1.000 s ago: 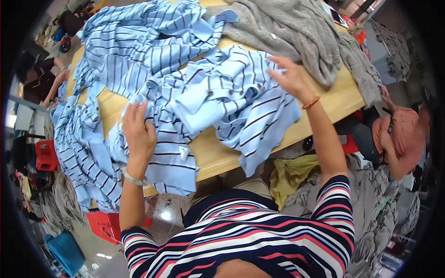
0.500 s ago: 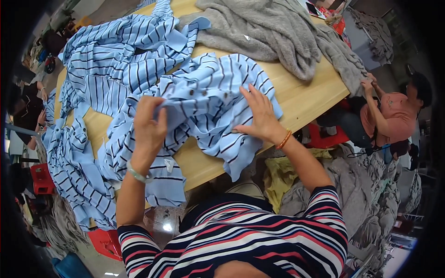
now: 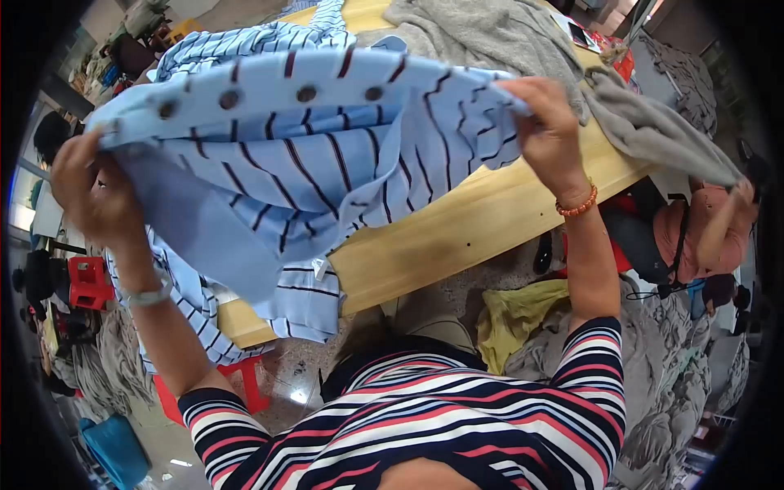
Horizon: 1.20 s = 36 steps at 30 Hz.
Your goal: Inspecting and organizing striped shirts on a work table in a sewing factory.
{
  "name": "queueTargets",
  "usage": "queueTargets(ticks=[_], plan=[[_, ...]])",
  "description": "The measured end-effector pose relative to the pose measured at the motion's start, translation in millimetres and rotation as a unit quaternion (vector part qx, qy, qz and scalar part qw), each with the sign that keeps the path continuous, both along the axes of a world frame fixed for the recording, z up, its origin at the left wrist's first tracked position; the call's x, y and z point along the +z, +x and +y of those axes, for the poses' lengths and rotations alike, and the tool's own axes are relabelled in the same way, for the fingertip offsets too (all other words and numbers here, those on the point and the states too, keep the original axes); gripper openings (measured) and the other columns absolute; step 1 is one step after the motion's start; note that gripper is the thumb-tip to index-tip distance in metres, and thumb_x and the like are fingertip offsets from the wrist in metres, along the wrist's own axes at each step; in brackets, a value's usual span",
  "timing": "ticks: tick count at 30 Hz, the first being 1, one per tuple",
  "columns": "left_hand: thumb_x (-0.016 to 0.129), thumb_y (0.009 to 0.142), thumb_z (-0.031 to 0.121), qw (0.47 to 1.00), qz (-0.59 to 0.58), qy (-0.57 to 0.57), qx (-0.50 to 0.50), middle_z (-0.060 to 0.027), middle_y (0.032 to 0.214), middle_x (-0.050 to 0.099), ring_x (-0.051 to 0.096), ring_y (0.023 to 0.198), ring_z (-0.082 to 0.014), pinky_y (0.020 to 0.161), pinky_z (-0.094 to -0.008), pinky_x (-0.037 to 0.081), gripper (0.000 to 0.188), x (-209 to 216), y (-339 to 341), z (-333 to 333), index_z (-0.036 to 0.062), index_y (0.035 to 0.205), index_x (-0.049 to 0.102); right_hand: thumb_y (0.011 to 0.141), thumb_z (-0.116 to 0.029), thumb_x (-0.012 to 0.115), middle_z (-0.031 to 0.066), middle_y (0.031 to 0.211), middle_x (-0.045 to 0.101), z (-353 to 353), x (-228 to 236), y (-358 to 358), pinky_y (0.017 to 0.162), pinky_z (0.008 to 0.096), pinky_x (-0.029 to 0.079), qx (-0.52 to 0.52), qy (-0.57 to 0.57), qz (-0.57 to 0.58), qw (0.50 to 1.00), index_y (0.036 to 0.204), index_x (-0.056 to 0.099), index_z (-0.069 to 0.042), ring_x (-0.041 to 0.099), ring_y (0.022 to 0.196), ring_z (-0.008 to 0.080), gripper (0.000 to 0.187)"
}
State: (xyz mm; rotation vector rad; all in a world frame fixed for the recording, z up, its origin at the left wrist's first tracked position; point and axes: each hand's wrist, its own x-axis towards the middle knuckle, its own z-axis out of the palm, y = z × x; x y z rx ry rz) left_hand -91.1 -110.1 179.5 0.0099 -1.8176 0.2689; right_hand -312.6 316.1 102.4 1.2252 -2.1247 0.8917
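Note:
A light blue knit cardigan (image 3: 302, 159) with dark stripes hangs stretched between my two hands, raised above the table. Dark round buttons run along its upper band, which is pulled into a long arc. My left hand (image 3: 102, 192) grips one end at the far left, fingers closed around the knit. At the other end, my right hand (image 3: 549, 135) pinches the edge of the cloth. The cardigan hides much of the tabletop behind it. Below it, a striped blue piece (image 3: 306, 304) with a small white tag lies over the table's near edge.
More striped blue knitwear (image 3: 253, 45) is heaped on the wooden table (image 3: 457, 237) at the back left. A grey fuzzy garment (image 3: 482, 41) lies at the back. At right, a seated co-worker (image 3: 706, 224) pulls another grey piece (image 3: 653, 135). A yellow cloth (image 3: 518, 318) and grey heaps lie below.
Both hands have spread wide apart and lifted the cardigan from the table, stretching its buttoned band. The co-worker has drawn the grey piece's end farther right and lower.

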Motion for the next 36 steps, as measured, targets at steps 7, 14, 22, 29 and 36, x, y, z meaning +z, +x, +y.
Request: queueTargets(ticks=[7,14,22,29,36], plan=[[0.065,0.072,0.0,0.893,-0.309,0.299,-0.136,-0.0152,0.11,0.058,0.054,0.102,-0.0335,0.09,-0.0407,0.043,0.032,-138,0,80,0.0053,0.104,0.065,0.077,-0.002,0.065,0.0108,0.105,0.062,-30,-70,30,0.088,0.0378,0.047,0.009,0.202,-0.085,0.976,0.109,0.063,-0.009,0.058,0.1,0.0298,0.033],[0.071,0.075,0.008,0.817,-0.41,0.373,-0.161,-0.0174,0.105,0.061,0.058,0.099,-0.0315,0.084,-0.038,0.047,0.046,-206,-17,168,-0.0012,0.117,0.055,0.075,0.0,0.056,0.0088,0.112,0.062,-109,-105,42,0.073,0.035,0.054,0.255,0.149,-0.083,0.952,0.107,0.062,-0.01,0.064,0.095,0.0278,0.034],[0.051,0.079,-0.004,0.797,-0.353,0.427,-0.24,-0.0118,0.09,0.057,0.057,0.083,-0.0235,0.079,-0.0322,0.046,0.028,-183,-11,158,-0.0026,0.107,0.056,0.072,-0.007,0.056,0.0139,0.087,0.064,-144,-104,37,0.065,0.0433,0.05,0.321,0.219,-0.138,0.911,0.08,0.062,-0.005,0.064,0.08,0.0329,0.01],[0.066,0.079,0.0,0.685,-0.332,0.606,-0.231,-0.0059,0.099,0.06,0.055,0.093,-0.0129,0.084,-0.0257,0.044,0.038,-189,-32,173,-0.0042,0.115,0.054,0.072,-0.007,0.059,0.0166,0.075,0.065,-145,-89,62,0.07,0.0419,0.05,0.364,0.066,-0.249,0.895,0.079,0.063,-0.003,0.064,0.077,0.0361,0.009],[0.061,0.084,-0.001,0.691,-0.279,0.608,-0.274,-0.0048,0.088,0.065,0.058,0.079,-0.0113,0.073,-0.0242,0.047,0.017,-208,-26,165,-0.0042,0.101,0.062,0.073,-0.013,0.06,0.0193,0.072,0.064,-133,-91,64,0.064,0.0428,0.05,0.266,0.132,-0.151,0.943,0.07,0.061,0.001,0.064,0.073,0.0379,0.014]])
